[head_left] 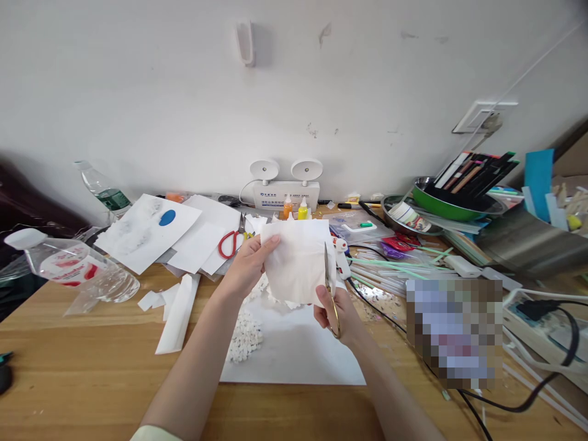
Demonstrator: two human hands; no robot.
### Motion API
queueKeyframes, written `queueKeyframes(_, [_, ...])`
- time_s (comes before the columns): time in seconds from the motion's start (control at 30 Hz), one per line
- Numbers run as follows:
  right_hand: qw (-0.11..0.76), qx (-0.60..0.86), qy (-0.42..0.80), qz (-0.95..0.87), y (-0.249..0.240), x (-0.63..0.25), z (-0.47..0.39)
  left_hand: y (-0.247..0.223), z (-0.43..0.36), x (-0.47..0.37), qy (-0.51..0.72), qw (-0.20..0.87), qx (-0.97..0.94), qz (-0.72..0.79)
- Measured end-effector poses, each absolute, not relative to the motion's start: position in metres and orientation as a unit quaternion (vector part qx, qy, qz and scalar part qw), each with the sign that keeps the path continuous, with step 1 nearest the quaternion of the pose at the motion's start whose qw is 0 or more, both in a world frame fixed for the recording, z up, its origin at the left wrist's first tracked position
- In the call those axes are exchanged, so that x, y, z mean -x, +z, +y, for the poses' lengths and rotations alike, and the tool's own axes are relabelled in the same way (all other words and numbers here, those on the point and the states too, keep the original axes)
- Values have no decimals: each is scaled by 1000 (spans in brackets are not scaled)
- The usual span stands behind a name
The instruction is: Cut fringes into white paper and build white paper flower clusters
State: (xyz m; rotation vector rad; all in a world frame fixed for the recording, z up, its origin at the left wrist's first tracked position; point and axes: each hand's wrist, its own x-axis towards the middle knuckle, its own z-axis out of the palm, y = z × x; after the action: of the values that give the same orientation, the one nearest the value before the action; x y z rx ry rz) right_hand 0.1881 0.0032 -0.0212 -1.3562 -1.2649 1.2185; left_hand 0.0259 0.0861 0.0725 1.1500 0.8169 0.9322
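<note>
My left hand [252, 262] pinches the upper left edge of a thin white sheet [294, 260], which looks like tissue or paper, held up over the table. In my right hand [337, 312] is a pair of gold-handled scissors [327, 269], its blades pointing up along the sheet's right side. Whether the blades are parted I cannot tell. Below lies a large white paper [303, 349] on the wooden table, with a heap of small white bits [245, 337] on its left part and more white scraps partly hidden behind the held sheet.
Left stand two plastic bottles, the nearer [87, 269] tilted in view. White papers [202, 233], red-handled scissors [228, 244] and a folded white strip [179, 315] lie about. Orange and yellow paint bottles [302, 209] stand behind. Right are a glue gun [340, 257], cables, a green pan [441, 205] of markers and a power strip [542, 331].
</note>
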Motion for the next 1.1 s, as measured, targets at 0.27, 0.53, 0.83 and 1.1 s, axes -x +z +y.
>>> queueKeyframes(0.27, [456,535,509,-497,-22,-187,3,73,84,-27,410,643,-523,381])
queueKeyframes(0.53, [454,535,526,-481,-15,-184,3,73,83,-27,404,625,-529,407])
queueKeyframes(0.83, [451,521,540,-483,-17,-185,-1,72,81,-27,391,627,-542,400])
queueKeyframes(1.1, [477,510,498,-514,-13,-189,-2,76,80,-27,358,646,-548,393])
